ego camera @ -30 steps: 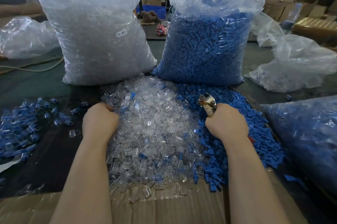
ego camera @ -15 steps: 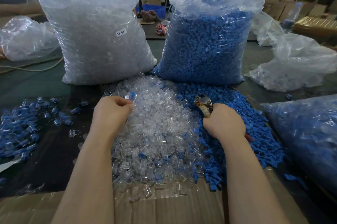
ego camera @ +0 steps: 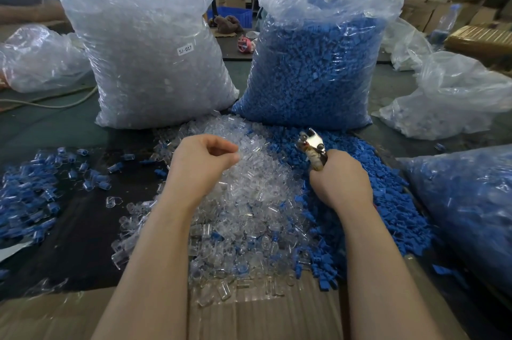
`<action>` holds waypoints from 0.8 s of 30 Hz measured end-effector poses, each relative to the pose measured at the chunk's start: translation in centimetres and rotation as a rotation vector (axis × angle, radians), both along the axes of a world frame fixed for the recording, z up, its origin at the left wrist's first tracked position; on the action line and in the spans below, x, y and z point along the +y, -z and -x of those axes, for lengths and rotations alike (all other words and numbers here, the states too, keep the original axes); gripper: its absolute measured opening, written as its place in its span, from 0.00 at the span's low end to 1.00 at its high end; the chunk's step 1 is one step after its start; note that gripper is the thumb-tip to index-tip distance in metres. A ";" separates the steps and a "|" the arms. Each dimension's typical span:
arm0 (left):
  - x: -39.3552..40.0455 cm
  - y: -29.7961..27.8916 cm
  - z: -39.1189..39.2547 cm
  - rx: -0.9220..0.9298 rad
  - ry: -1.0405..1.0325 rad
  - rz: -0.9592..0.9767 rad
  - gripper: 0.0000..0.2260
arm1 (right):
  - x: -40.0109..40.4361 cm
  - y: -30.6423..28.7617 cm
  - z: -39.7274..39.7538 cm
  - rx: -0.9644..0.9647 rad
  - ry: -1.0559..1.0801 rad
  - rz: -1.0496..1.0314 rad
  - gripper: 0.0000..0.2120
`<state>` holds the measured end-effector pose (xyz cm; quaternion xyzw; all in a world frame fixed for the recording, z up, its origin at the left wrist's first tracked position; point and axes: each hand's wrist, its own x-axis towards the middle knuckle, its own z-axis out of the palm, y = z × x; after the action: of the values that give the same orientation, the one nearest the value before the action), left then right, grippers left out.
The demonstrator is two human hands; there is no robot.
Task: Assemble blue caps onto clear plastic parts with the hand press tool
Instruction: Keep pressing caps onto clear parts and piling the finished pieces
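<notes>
A heap of clear plastic parts (ego camera: 249, 201) lies in front of me, with a heap of loose blue caps (ego camera: 388, 201) touching its right side. My left hand (ego camera: 199, 165) hovers over the top of the clear heap, fingers curled and fingertips pinched together on what looks like a clear plastic part, hard to tell apart from the heap behind. My right hand (ego camera: 340, 179) grips the handles of the hand press tool (ego camera: 311, 145), whose metal jaws point up and away over the blue caps.
A tall bag of clear parts (ego camera: 155, 62) and a tall bag of blue caps (ego camera: 313, 71) stand behind the heaps. Capped pieces (ego camera: 27, 195) lie scattered at the left. Another filled bag (ego camera: 471, 215) lies at the right. Cardboard (ego camera: 263, 317) covers the near edge.
My left hand has risen out of the clear heap and moved right and away, fingertips now pinched together. My right hand with the tool has shifted slightly left.
</notes>
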<state>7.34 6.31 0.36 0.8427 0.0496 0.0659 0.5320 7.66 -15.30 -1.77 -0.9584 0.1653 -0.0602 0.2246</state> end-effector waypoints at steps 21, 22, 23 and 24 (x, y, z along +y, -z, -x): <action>-4.8 -1.6 0.8 0.019 0.027 0.576 0.03 | 3.3 -2.1 0.9 -0.570 -0.358 -0.852 0.07; -4.9 -1.6 0.8 0.021 0.026 0.592 0.03 | 3.3 -2.0 0.9 -0.573 -0.357 -0.844 0.07; -5.0 -1.6 0.9 0.022 0.028 0.603 0.03 | 3.3 -2.0 0.9 -0.574 -0.355 -0.832 0.06; -5.1 -1.6 0.9 0.021 0.033 0.609 0.03 | 3.3 -2.0 0.9 -0.574 -0.352 -0.814 0.06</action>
<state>6.41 1.25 2.01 0.6458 0.0589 0.0306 0.7606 6.78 -11.97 0.20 -0.7518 -0.0560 -0.2124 0.6217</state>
